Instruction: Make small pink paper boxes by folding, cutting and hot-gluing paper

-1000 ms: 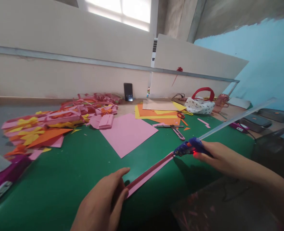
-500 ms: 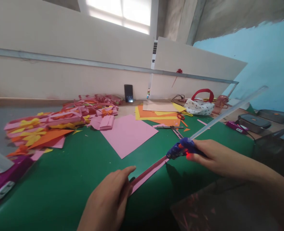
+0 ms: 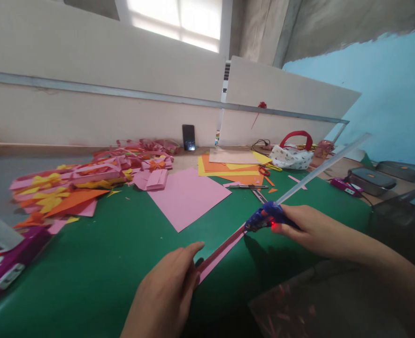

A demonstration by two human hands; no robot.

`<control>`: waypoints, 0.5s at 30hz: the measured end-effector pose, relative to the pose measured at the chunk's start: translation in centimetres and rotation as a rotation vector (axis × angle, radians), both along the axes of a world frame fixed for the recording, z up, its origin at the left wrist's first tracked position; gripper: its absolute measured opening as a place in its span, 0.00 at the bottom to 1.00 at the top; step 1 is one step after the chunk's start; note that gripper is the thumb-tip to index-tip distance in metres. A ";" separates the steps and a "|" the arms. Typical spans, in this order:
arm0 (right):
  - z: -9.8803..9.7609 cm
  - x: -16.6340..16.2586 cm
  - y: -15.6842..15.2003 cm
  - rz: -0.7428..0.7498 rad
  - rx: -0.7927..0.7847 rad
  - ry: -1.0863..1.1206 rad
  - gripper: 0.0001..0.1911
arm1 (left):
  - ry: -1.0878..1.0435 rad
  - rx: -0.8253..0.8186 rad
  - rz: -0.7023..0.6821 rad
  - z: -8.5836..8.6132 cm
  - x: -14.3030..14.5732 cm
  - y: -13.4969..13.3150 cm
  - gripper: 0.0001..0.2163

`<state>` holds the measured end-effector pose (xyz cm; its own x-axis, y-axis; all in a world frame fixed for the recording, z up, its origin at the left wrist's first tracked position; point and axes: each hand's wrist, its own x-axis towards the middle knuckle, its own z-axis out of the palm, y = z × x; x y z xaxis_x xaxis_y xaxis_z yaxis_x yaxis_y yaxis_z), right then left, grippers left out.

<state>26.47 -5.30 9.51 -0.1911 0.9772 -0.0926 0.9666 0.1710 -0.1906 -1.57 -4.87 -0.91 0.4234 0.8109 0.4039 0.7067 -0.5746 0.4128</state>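
Note:
My left hand (image 3: 165,293) pinches the near end of a long pink folded paper strip (image 3: 221,251) that lies on the green table (image 3: 105,263). My right hand (image 3: 306,227) grips a blue hot glue gun (image 3: 264,218) with a small red light lit. A long clear glue stick (image 3: 320,171) juts from the back of the glue gun up to the right. The nozzle touches the strip's far end.
A pink sheet (image 3: 186,195) lies mid-table. Folded pink, orange and yellow paper pieces (image 3: 70,185) pile at the left. Orange and yellow sheets (image 3: 232,169), scissors, a white bag with a red handle (image 3: 292,152), a phone (image 3: 188,137) and a purple device (image 3: 3,258) lie around.
The glue gun's nozzle has slid a little along the strip toward my left hand. My left hand has shifted slightly right. The glue stick tilts higher.

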 end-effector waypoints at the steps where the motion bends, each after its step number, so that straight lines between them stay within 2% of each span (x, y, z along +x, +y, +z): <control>1: 0.0 0.1 0.1 -0.003 0.003 -0.003 0.13 | 0.001 0.003 0.003 0.0 0.1 0.0 0.15; 6: 0.0 -0.3 0.0 0.039 -0.005 -0.024 0.13 | 0.010 0.021 -0.018 -0.1 0.4 0.4 0.16; 15: 0.7 -3.9 -0.1 0.172 -0.034 0.014 0.13 | 0.022 0.001 0.012 -0.4 0.5 0.8 0.17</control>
